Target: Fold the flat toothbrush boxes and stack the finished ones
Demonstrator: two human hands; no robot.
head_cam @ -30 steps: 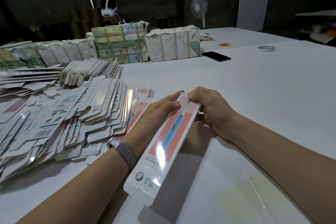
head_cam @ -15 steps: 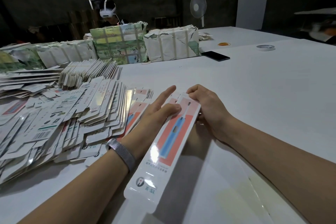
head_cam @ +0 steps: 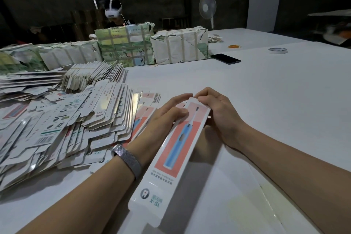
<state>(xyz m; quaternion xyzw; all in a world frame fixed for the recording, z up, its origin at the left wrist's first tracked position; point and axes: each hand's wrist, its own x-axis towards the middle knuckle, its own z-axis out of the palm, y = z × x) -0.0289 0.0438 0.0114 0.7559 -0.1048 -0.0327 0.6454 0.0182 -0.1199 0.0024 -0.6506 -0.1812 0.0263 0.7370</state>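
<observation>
Hands (head_cam: 191, 114) hold box (head_cam: 176, 144) beside flat-box pile (head_cam: 66, 129).

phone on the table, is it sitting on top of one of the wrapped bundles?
No. The black phone lies flat on the bare white table, just right of the paper-wrapped bundle.

I'm seeing glossy card on the near box (head_cam: 176, 150), matt white on the table (head_cam: 266, 100), woven metal on the wristband (head_cam: 127, 158).
</observation>
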